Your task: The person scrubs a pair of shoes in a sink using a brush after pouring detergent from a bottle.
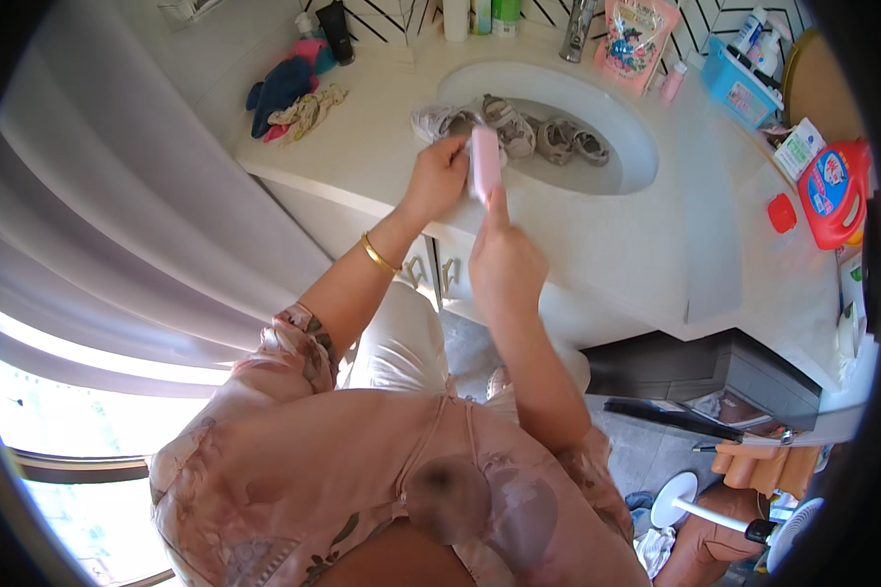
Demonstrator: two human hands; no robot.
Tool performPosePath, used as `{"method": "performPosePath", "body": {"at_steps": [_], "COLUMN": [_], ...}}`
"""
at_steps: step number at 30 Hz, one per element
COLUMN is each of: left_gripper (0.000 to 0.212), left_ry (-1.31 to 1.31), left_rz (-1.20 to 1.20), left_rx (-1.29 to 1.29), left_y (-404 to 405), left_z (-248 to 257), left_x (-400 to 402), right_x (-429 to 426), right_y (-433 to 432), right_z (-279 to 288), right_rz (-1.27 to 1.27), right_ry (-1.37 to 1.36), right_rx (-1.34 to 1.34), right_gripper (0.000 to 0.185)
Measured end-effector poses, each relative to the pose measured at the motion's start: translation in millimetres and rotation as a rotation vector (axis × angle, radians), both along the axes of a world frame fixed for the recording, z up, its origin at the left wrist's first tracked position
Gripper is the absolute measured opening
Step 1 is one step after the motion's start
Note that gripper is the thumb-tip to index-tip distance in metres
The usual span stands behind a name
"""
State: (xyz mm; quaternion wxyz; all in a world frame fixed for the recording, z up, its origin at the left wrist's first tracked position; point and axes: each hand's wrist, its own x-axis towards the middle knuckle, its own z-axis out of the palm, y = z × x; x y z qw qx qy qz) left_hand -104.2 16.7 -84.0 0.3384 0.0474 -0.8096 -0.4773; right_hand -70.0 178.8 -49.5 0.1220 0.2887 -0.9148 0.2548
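Right by the basin, my left hand point(439, 176) has its fingers curled at the near edge of a whitish shoe point(434, 122); the brush partly hides the grip. A pink-backed brush point(487, 158) is in my right hand point(510, 260), index finger stretched along its back. The brush stands against the shoe's near side, its bristles mostly out of sight. Beyond it, a beige shoe point(510, 126) leans in the white oval sink point(639, 150). A pair of smaller beige shoes point(558, 141) sits farther right in the sink, in what looks like shallow water.
Crumpled cloths point(286, 95) lie on the counter point(617, 242) at left. A metal faucet point(577, 33) and a pink pouch point(635, 44) stand behind the sink. To the right are a blue basket point(741, 84), a red detergent bottle point(837, 191) and a red cap point(782, 213). A curtain point(139, 220) hangs left.
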Motion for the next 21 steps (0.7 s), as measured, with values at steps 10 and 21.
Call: {"method": "performPosePath", "body": {"at_steps": [10, 21], "left_gripper": [0.031, 0.03], "left_ry": [-0.191, 0.007], "left_rz": [-0.08, -0.078], "left_rx": [0.104, 0.045], "left_y": [-0.3, -6.8], "left_z": [19.4, 5.1], "left_x": [6.9, 1.8], "right_x": [-2.6, 15.9], "right_y": [0.2, 8.3], "right_z": [9.0, 3.4], "right_rz": [-0.006, 0.034], "right_ry": [-0.091, -0.094], "right_rx": [0.015, 0.005], "right_gripper": [0.04, 0.042]}}
